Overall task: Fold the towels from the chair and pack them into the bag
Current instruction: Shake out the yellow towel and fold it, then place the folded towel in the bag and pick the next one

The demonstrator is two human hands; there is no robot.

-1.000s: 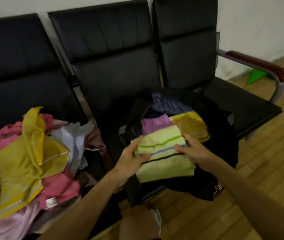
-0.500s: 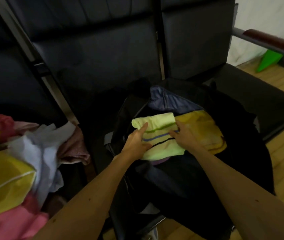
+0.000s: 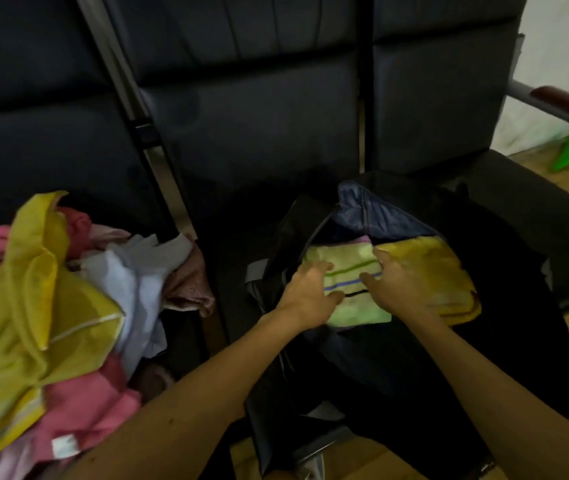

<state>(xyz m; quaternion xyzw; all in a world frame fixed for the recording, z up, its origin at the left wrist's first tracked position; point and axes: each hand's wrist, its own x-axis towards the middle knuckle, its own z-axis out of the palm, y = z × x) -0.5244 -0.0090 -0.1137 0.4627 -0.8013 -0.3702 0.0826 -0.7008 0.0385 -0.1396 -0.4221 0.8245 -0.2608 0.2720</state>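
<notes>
Folded green towel [image 3: 352, 263] lies in the open black bag [image 3: 397, 375], just beside a folded yellow towel [image 3: 428, 261]. Left hand [image 3: 307, 296] and right hand [image 3: 404, 289] press on it, fingers spread flat. Unfolded towel pile [image 3: 51, 306] sits on the chair [image 3: 258, 116], left of the bag.

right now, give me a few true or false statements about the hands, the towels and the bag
1. The left hand and right hand both rest on the green towel. True.
2. The yellow towel in the bag lies left of the green towel. False: it lies to its right.
3. A pile of unfolded towels lies on the left chair. True.
4. The bag is zipped shut. False: it is open, with towels showing inside.
</notes>
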